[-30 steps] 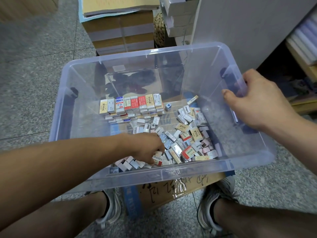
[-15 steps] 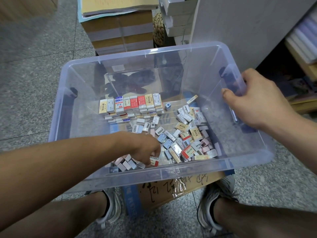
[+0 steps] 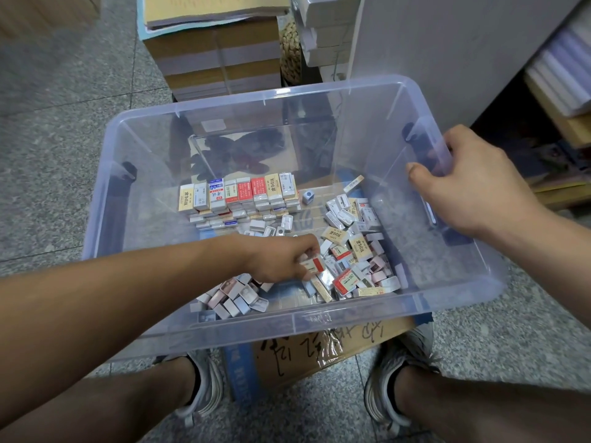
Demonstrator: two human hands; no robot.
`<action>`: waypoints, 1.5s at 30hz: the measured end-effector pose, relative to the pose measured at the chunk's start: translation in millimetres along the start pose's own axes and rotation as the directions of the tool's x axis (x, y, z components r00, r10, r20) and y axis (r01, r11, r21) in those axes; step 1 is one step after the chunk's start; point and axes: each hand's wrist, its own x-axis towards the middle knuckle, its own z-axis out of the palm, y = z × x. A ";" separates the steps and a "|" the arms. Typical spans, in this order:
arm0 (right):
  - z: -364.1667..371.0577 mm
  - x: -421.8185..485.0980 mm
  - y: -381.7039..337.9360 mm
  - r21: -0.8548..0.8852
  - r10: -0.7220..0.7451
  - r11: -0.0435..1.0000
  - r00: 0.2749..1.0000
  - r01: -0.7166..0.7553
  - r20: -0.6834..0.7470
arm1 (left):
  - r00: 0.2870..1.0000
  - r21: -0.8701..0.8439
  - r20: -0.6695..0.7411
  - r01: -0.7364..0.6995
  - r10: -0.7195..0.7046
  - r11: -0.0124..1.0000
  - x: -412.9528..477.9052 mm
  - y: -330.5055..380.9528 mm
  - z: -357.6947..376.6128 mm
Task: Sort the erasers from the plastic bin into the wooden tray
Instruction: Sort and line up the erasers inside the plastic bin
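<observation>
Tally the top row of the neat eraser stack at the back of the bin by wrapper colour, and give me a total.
Cream erasers: 2
White erasers: 3 (one has a red band at its foot)
Blue-and-white eraser: 1
Red erasers: 2
Total: 8

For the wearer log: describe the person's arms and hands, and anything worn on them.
The left arm and right arm are bare as far as the view shows, no sleeves. The left hand and right hand wear no gloves; no ring, watch or wristband shows.
</observation>
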 end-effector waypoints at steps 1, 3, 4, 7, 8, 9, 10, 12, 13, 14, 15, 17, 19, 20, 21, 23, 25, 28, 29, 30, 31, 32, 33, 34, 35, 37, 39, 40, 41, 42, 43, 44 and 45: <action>-0.1 0.1 0.1 0.003 0.003 1.000 1.000 -0.003 0.002 | 1.000 -0.019 0.005 -0.004 0.004 1.000 2.7 1.0 2.2; -0.1 0.0 0.1 0.021 0.014 1.000 1.000 -0.014 0.012 | 1.000 -0.053 0.016 -0.003 0.004 0.999 7.4 2.5 5.5; -0.2 0.0 0.2 0.030 0.021 0.999 1.000 -0.021 0.015 | 1.000 -0.060 0.014 0.001 0.000 0.998 8.5 2.8 5.5; 0.4 1.1 1.1 0.022 0.020 1.000 1.000 -0.020 0.009 | 0.999 -0.088 0.041 0.025 -0.021 0.996 12.1 -0.9 0.9; 0.9 1.6 1.6 0.012 0.013 1.000 1.000 -0.013 0.004 | 0.998 -0.100 0.056 0.035 -0.030 0.994 13.4 -2.0 -0.2; 1.3 2.0 2.1 0.002 0.006 1.000 1.000 -0.006 -0.001 | 0.998 -0.100 0.061 0.039 -0.033 0.994 15.0 -2.5 -0.9; 1.5 2.3 2.5 -0.003 0.001 1.000 1.000 -0.001 -0.005 | 0.998 -0.083 0.057 0.034 -0.029 0.996 16.7 -2.2 -1.2; 1.8 2.6 3.3 0.000 -0.001 1.000 1.000 0.001 -0.005 | 0.999 -0.042 0.041 0.018 -0.017 0.999 19.0 -0.5 0.1; 2.0 2.9 3.7 0.003 -0.001 1.000 1.000 0.001 -0.006 | 0.999 -0.039 0.028 0.016 -0.015 0.999 19.8 -0.3 0.9; 2.5 3.5 4.3 0.004 -0.002 1.000 1.000 0.002 -0.007 | 1.000 -0.049 0.016 0.015 -0.014 0.999 20.5 -0.8 1.8; 2.9 3.9 4.8 0.003 -0.006 1.000 1.000 0.006 -0.009 | 1.000 -0.071 0.005 0.013 -0.013 0.997 20.4 -1.5 2.5; 3.7 4.7 5.5 0.001 -0.013 1.000 1.000 0.013 -0.013 | 1.000 -0.126 -0.016 0.008 -0.010 0.992 19.0 -3.1 4.2; 3.9 5.3 6.0 -0.001 -0.015 1.000 1.000 0.015 -0.014 | 1.000 -0.172 -0.025 0.011 -0.016 0.985 17.8 -3.3 5.4; 3.9 5.4 6.3 0.001 -0.015 1.000 1.000 0.015 -0.013 | 0.999 -0.197 -0.023 0.018 -0.023 0.980 17.5 -2.5 5.7; 3.8 5.1 6.1 0.006 -0.013 1.000 1.000 0.014 -0.011 | 0.999 -0.221 -0.020 0.026 -0.031 0.975 17.5 -1.3 6.3; 3.7 4.7 5.8 0.012 -0.013 1.000 1.000 0.013 -0.012 | 0.999 -0.235 -0.029 0.028 -0.036 0.972 18.5 1.0 7.5; 3.8 4.5 5.7 0.007 -0.013 1.000 1.000 0.013 -0.014 | 0.998 -0.205 -0.055 0.015 -0.027 0.979 19.0 5.3 10.5; 3.5 4.3 5.5 0.011 -0.010 1.000 1.000 0.010 -0.015 | 0.997 -0.113 -0.079 0.008 -0.017 0.994 22.5 8.9 22.1; 3.1 3.9 5.1 0.013 -0.008 1.000 1.000 0.008 -0.014 | 0.996 -0.104 -0.091 0.012 -0.022 0.995 23.5 8.8 26.1; 3.1 3.6 4.8 0.013 -0.005 1.000 1.000 0.005 -0.013 | 0.994 -0.104 -0.103 0.015 -0.026 0.994 24.2 8.4 28.3; 2.8 3.4 4.3 0.013 -0.002 1.000 1.000 0.002 -0.011 | 0.994 -0.110 -0.108 0.015 -0.027 0.994 24.6 7.4 29.3; 2.8 3.1 3.8 0.011 0.003 1.000 1.000 -0.003 -0.009 | 0.994 -0.115 -0.106 0.016 -0.029 0.993 24.5 6.8 29.1; 2.6 3.0 3.2 0.009 0.008 1.000 1.000 -0.008 -0.008 | 0.994 -0.115 -0.103 0.015 -0.027 0.993 24.0 6.9 28.0; 2.5 2.8 2.4 0.006 0.014 1.000 1.000 -0.014 -0.007 | 0.995 -0.104 -0.099 0.010 -0.020 0.995 23.3 7.1 27.0; 2.1 2.6 1.5 0.004 0.017 1.000 1.000 -0.017 -0.005 | 0.995 -0.083 -0.097 0.004 -0.012 0.997 22.9 7.4 26.2; 1.3 2.2 0.6 0.007 0.019 1.000 1.000 -0.019 -0.004 | 0.995 -0.027 -0.104 -0.013 0.010 1.000 21.9 8.8 25.6; 0.1 1.6 0.0 0.007 0.023 1.000 1.000 -0.023 -0.002 | 0.995 -0.013 -0.096 -0.032 0.030 0.999 22.0 9.0 26.4; -0.3 1.2 -0.4 0.013 0.027 1.000 1.000 -0.027 0.002 | 0.996 -0.027 -0.081 -0.044 0.042 0.999 21.1 9.1 26.3; -0.5 0.7 -1.0 0.022 0.030 0.999 1.000 -0.031 0.007 | 0.996 -0.035 -0.065 -0.056 0.053 0.998 20.3 8.8 25.3; -0.6 0.2 -1.7 0.028 0.034 0.999 0.999 -0.034 0.011 | 0.996 -0.029 -0.054 -0.067 0.065 0.997 19.8 8.6 23.7; -0.7 -0.2 -2.3 0.029 0.037 0.999 0.999 -0.037 0.013 | 0.996 -0.012 -0.046 -0.076 0.075 0.997 19.4 8.8 22.0; -0.6 -0.5 -3.0 0.027 0.039 0.999 0.999 -0.040 0.012 | 0.995 -0.002 -0.044 -0.086 0.085 0.996 19.1 9.8 20.5; -0.9 -0.6 -3.6 0.024 0.041 0.999 0.999 -0.041 0.011 | 0.995 -0.012 -0.044 -0.088 0.087 0.996 19.4 10.3 19.5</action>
